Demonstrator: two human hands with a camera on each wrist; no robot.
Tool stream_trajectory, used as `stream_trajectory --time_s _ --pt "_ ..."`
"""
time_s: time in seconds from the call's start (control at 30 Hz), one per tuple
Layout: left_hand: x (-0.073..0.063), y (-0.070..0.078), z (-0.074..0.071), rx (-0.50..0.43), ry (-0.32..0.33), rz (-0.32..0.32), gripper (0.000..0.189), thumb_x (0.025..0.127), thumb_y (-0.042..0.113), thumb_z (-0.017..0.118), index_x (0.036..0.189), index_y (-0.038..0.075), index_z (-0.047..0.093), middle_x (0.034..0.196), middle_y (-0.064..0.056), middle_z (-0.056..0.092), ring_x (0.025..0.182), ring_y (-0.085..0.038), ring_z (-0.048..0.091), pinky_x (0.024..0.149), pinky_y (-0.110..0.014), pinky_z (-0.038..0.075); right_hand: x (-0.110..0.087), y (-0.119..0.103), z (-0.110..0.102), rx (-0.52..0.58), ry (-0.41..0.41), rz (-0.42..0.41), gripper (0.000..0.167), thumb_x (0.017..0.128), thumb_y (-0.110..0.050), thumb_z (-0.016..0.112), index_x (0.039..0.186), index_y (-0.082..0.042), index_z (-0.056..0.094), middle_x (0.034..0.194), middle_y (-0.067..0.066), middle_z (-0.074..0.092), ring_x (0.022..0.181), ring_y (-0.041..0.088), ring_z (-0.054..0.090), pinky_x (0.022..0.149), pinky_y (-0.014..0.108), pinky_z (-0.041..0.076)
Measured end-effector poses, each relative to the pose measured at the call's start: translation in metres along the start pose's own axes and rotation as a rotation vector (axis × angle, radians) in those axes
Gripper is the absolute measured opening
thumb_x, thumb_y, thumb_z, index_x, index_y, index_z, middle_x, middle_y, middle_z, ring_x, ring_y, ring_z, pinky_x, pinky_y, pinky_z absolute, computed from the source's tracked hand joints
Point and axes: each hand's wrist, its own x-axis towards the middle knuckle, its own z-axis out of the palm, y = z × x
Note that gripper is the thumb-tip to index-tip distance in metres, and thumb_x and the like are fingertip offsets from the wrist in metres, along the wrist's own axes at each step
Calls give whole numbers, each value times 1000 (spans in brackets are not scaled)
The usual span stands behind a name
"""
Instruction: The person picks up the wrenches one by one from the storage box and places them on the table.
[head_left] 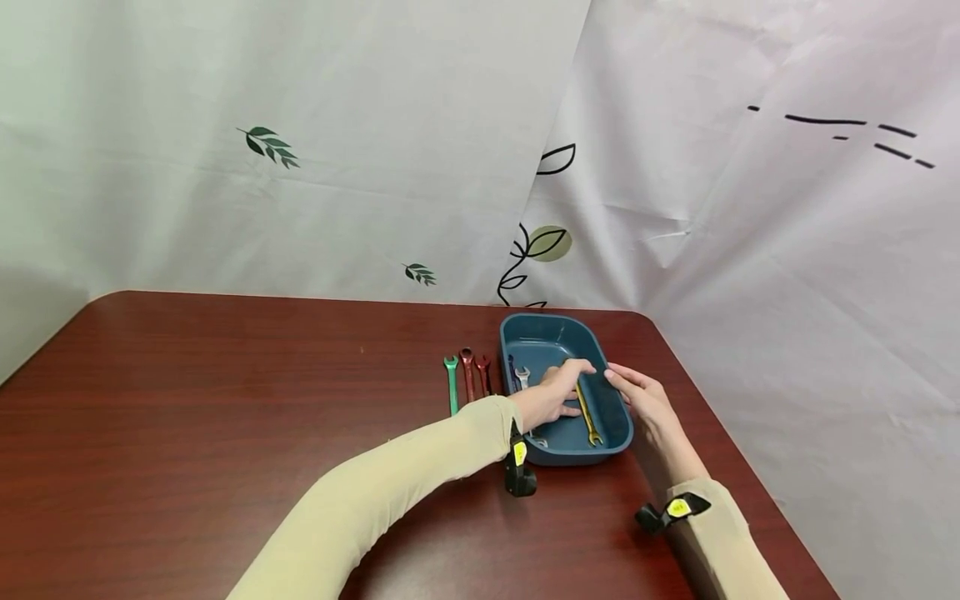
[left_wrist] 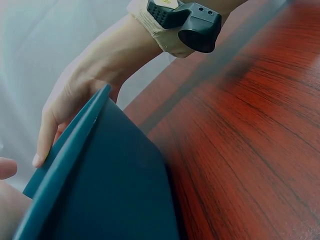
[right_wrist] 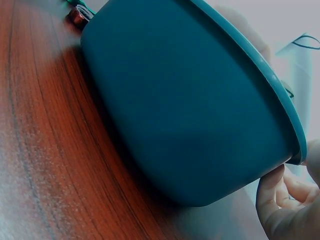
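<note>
A blue plastic bin [head_left: 573,457] stands on the table's right side. My left hand [head_left: 553,392] reaches into it from the left, fingers spread over a yellow wrench [head_left: 588,419] on the bin's floor; the wrench's middle is partly hidden under the hand. Left of this hand, a silver wrench [head_left: 522,377] and a purple wrench [head_left: 513,372] lie along the bin's side. My right hand [head_left: 649,407] pinches the bin's right rim, its fingers [right_wrist: 272,187] under the lip in the right wrist view.
Left of the bin, a green wrench [head_left: 452,385] and two red wrenches, one beside the other [head_left: 468,372], lie on the brown wooden table [head_left: 225,433]. A white curtain [head_left: 375,167] hangs behind the table and along its right edge.
</note>
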Motion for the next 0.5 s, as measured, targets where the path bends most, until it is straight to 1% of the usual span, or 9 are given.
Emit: stream_trajectory --time_s 0.23,0.37,0.5 --pt "5 -1 -1 -40 -16 0 75 80 26 63 144 1 35 138 -24 49 125 -36 51 104 -46 49 0 0 1 -8 10 -2 64 93 -32 64 144 -2 41 96 -13 63 81 0 64 72 18 58" --pt "6 0 -1 -74 -27 -13 71 78 26 63 141 0 40 134 -23 54 120 -34 56 103 -42 50 0 0 1 3 18 0 63 93 -31 63 144 -1 41 92 -15 64 79 1 65 71 18 58" --pt "6 1 -1 -73 -30 -21 70 77 25 62 139 1 42 134 -21 55 120 -33 56 105 -42 49 1 1 1 14 21 7 63 93 -29 63 144 -1 41 87 -16 64 77 1 65 70 18 58"
